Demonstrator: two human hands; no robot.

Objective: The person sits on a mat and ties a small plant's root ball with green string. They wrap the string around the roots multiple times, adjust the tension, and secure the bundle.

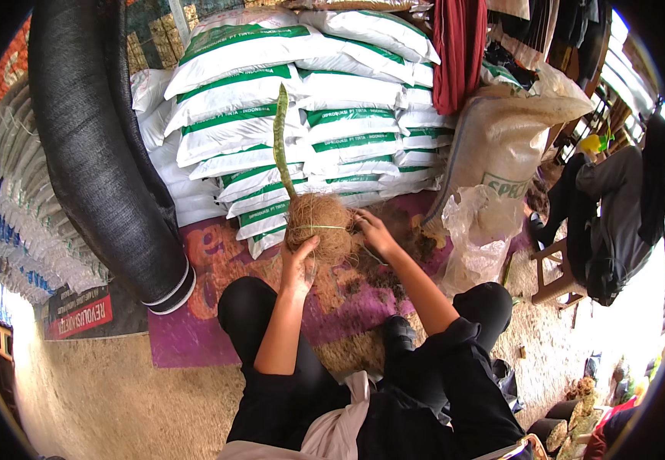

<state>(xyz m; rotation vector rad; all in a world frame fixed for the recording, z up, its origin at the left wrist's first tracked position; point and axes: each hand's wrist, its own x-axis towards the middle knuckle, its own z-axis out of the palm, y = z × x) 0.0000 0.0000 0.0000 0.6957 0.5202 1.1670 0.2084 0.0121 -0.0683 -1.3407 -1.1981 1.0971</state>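
Observation:
A ball of brown coconut fibre sits upright in front of me, above my knees. One tall green mottled snake plant leaf rises from its top left. Around the ball's middle runs a thin pale green string. My left hand grips the ball from below and the left, thumb against the fibre. At the ball's right side is my right hand, its fingers curled together where the string runs; the fingertips are small and partly hidden.
White and green sacks are stacked behind the ball. A black roll of netting leans at left. Loose dark fibre lies on the purple sheet. A large tan sack stands at right, near a seated person.

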